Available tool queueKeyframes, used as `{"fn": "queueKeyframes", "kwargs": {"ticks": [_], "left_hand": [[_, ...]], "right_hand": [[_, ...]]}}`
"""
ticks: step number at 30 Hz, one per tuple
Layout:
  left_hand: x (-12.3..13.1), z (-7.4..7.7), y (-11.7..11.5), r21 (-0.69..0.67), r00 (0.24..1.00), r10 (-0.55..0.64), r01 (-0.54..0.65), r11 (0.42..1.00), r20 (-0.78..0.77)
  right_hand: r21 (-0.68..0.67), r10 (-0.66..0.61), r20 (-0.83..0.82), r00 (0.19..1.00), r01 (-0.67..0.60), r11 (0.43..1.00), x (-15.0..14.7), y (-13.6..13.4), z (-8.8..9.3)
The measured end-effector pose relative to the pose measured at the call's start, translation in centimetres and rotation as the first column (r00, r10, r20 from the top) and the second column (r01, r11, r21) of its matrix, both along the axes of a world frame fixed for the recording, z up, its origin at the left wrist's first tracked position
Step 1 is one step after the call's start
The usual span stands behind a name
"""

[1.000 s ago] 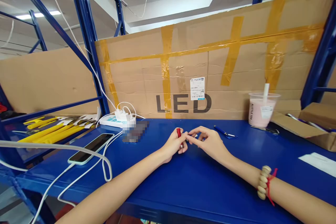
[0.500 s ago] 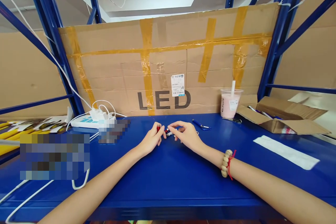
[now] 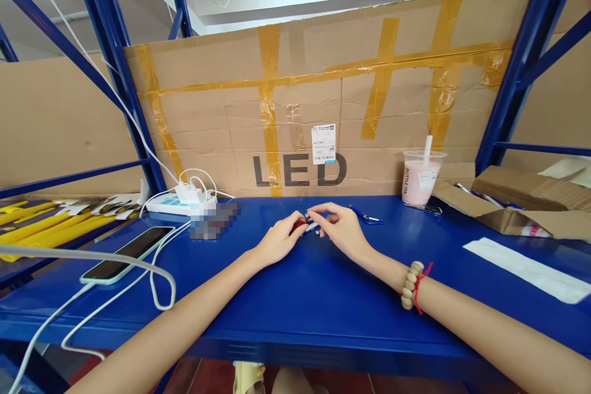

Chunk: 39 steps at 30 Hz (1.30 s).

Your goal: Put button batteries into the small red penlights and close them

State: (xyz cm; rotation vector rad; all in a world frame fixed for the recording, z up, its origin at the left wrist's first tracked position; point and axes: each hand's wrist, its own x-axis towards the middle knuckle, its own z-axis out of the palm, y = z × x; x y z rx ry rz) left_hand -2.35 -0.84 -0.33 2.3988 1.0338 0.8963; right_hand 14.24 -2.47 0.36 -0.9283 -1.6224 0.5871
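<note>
My left hand (image 3: 281,240) is closed around a red pen-like barrel (image 3: 300,222), of which only part shows between the fingers. My right hand (image 3: 340,229) is bent over the barrel's right end, thumb and forefinger pinched together; whatever lies between those fingertips is too small to make out. Just beneath the right fingers, a silvery white slim piece (image 3: 312,226) is partly hidden. A tiny loose part (image 3: 317,233) lies on the blue tabletop (image 3: 286,308). Behind my right hand is a blue pen (image 3: 365,215), lying at a slant on the surface.
A lidded pink drink cup (image 3: 419,178) with a straw stands at the back right, beside an open cardboard box (image 3: 512,212) holding pens. A white strip (image 3: 526,268) lies nearer. On the left are a phone (image 3: 129,253), cables and a power strip (image 3: 170,202). Cardboard (image 3: 212,135) walls the back.
The view has shifted, so most things sit a little differently in it. My left hand has turned and closed further over the red barrel, and my right fingertips are now against its end.
</note>
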Motion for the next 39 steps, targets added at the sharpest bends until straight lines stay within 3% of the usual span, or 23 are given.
{"fn": "queueKeyframes", "kwargs": {"ticks": [6,13,18,22,26,30,34,36,39], "left_hand": [[0.0,-0.1,0.1,0.047,0.999,-0.037,0.036,0.998,0.013],[-0.3,-0.2,-0.3,0.059,0.998,-0.039,0.043,0.997,-0.057],[-0.4,-0.1,-1.1,0.156,0.985,-0.015,0.042,0.987,-0.170],[-0.4,0.0,-1.6,0.197,0.968,-0.030,0.080,0.977,-0.248],[-0.3,0.1,-1.8,0.180,0.968,-0.054,0.100,0.979,-0.246],[-0.3,0.0,-1.8,0.179,0.964,-0.038,0.088,0.980,-0.265],[-0.3,0.0,-1.8,0.197,0.952,-0.007,0.070,0.978,-0.305],[-0.3,0.0,-1.7,0.210,0.944,-0.009,0.082,0.974,-0.329],[-0.3,0.1,-1.7,0.221,0.945,-0.023,0.100,0.970,-0.327]], "right_hand": [[0.023,0.001,0.081,0.997,-0.003,1.000,0.4,0.7,0.0],[-0.143,0.102,0.194,0.976,-0.075,0.987,1.4,1.1,0.2],[-0.264,0.173,0.283,0.944,-0.097,0.960,2.2,1.8,-0.2],[-0.237,0.269,0.314,0.911,-0.199,0.951,2.5,1.8,-0.4],[-0.182,0.303,0.471,0.828,-0.245,0.952,2.7,1.4,-0.3],[-0.028,0.248,0.642,0.726,-0.300,0.953,2.6,0.7,0.3],[0.119,0.128,0.686,0.716,-0.285,0.951,2.0,-0.2,0.6],[0.082,0.140,0.665,0.734,-0.257,0.963,1.7,-0.5,0.5],[-0.104,0.245,0.572,0.783,-0.227,0.968,1.5,-0.6,0.1]]}}
